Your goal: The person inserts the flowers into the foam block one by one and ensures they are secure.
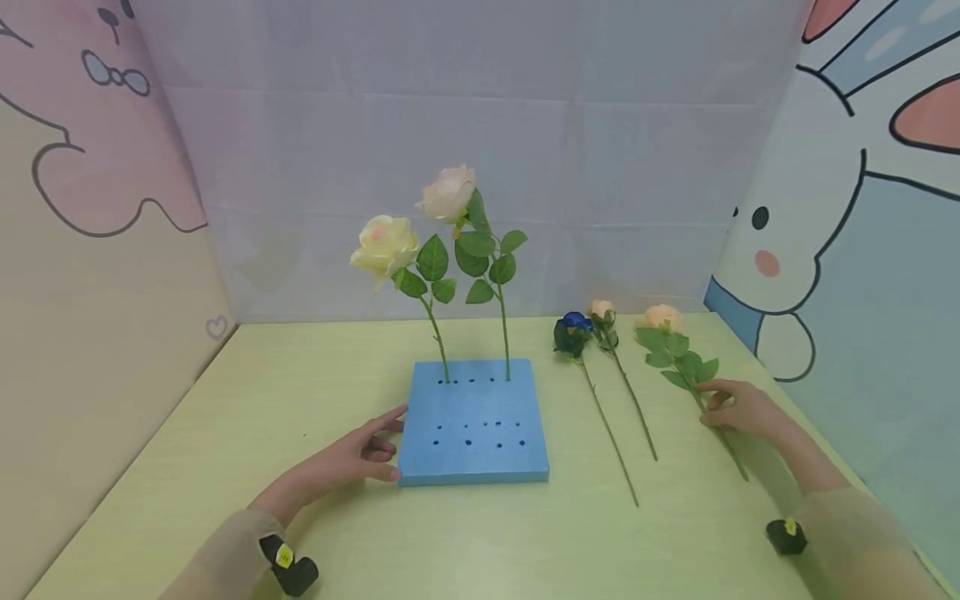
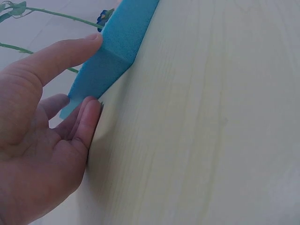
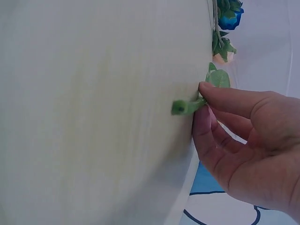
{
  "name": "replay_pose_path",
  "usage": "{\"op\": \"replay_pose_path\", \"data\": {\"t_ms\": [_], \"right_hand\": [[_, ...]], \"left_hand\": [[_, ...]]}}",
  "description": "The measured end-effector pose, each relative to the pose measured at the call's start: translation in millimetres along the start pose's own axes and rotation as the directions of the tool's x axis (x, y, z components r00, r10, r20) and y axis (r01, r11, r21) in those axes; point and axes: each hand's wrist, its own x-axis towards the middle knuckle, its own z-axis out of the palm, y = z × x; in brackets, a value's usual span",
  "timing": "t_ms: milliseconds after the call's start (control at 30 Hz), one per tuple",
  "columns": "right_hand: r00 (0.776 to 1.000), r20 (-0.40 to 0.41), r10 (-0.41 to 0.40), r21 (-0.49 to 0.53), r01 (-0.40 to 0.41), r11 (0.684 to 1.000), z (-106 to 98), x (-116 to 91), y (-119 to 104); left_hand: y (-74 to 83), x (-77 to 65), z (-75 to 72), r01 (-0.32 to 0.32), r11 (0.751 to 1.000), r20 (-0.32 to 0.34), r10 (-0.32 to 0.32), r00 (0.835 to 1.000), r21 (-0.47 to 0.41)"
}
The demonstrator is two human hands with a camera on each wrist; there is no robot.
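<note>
My right hand [image 1: 738, 410] pinches the green stem of a peach artificial rose [image 1: 663, 318] between thumb and fingers at the table's right side. In the right wrist view the cut stem end [image 3: 183, 107] points toward the camera. Against the left edge of a blue foam block [image 1: 472, 458] rests my left hand [image 1: 345, 458], its fingers extended and touching the side. Two roses stand upright in the block's back row of holes: a cream-yellow rose [image 1: 386, 248] on the left and a pale pink rose [image 1: 447, 194] on the right.
Between the block and my right hand, a dark blue rose [image 1: 573, 333] and a small peach rose [image 1: 603, 315] lie on the pale wooden table [image 1: 330, 550]. Several holes show in the block's front rows. A plain back wall and cartoon-printed side walls surround the table.
</note>
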Motion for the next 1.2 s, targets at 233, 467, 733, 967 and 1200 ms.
{"op": "replay_pose_path", "data": {"t_ms": [233,467,733,967,1200], "right_hand": [[1.000,-0.003,0.030,0.028,-0.030,0.999,-0.2,0.2,-1.9],[0.998,0.001,0.060,0.128,-0.060,0.990,-2.2,-3.6,-0.1],[0.991,0.069,0.111,0.146,-0.120,0.982,-5.5,-2.5,4.2],[0.977,0.177,0.121,0.253,-0.164,0.953,-1.9,-3.6,2.5],[0.975,0.205,0.081,0.290,-0.139,0.947,1.1,-4.8,1.4]], "left_hand": [[2.4,-2.0,2.1,-0.003,1.000,-0.001,0.003,1.000,-0.008],[1.2,-1.6,2.5,0.016,1.000,-0.014,-0.016,1.000,0.001],[0.5,-1.7,1.3,0.014,1.000,-0.015,-0.013,1.000,0.004],[-0.4,-1.5,1.7,0.005,1.000,-0.007,-0.005,1.000,-0.010],[-4.2,0.1,1.4,0.024,1.000,-0.020,-0.024,0.999,-0.012]]}}
